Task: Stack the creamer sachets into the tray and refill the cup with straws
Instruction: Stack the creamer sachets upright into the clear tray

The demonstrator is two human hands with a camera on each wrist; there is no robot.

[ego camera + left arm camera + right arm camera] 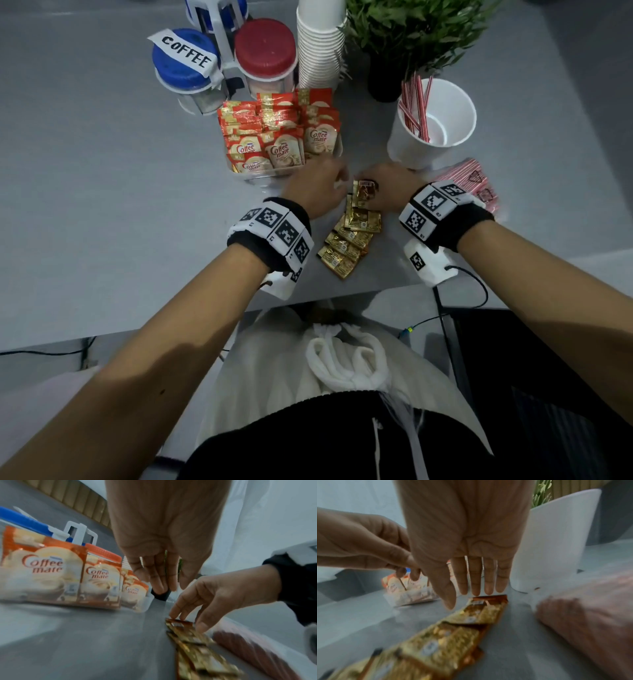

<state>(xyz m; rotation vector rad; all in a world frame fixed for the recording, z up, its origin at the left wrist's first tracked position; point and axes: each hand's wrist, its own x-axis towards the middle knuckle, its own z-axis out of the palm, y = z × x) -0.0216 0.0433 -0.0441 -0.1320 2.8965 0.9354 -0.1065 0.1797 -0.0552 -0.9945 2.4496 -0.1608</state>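
A clear tray [253, 176] packed with red Coffee mate sachets [281, 137] stands at mid table. In front of it a strip of gold sachets [349, 240] lies flat. My right hand [387, 186] reaches over the strip's far end; its straight fingertips [173, 615] touch the top gold sachet [484, 611], thumb beside it. My left hand [318, 188] hovers by the tray's front right corner with fingers straight [161, 585] and holds nothing. The white cup [433, 123] to the right has a few red-striped straws [416, 106]. A pink packet of straws [472, 185] lies under my right wrist.
Behind the tray stand a blue-lidded jar labelled COFFEE [185, 61], a red-lidded jar [265, 48], a tall stack of paper cups [320, 44] and a potted plant [411, 34]. The table's front edge [205, 318] runs just behind my wrists.
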